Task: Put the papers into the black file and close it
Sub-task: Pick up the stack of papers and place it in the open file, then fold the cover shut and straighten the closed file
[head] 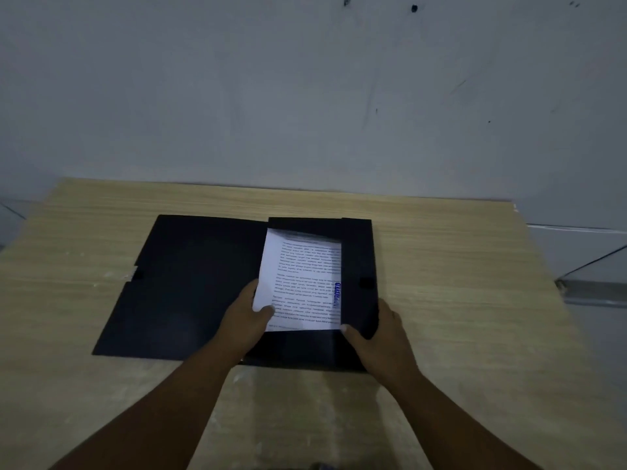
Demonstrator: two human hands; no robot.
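Note:
The black file (190, 286) lies open on the wooden table (458, 300), its cover spread flat to the left. White printed papers (302, 283) sit in its right half, with the top flap and the right side flap folded over their edges. My left hand (247, 317) holds the papers at their lower left corner, thumb on top. My right hand (373, 330) grips the lower end of the right side flap (358, 266). A bottom flap lies flat below the papers, between my hands.
A grey wall (305, 96) rises right behind the table's far edge. The table's right edge drops off to a tiled floor (583, 259). Bare wood surrounds the file on all sides.

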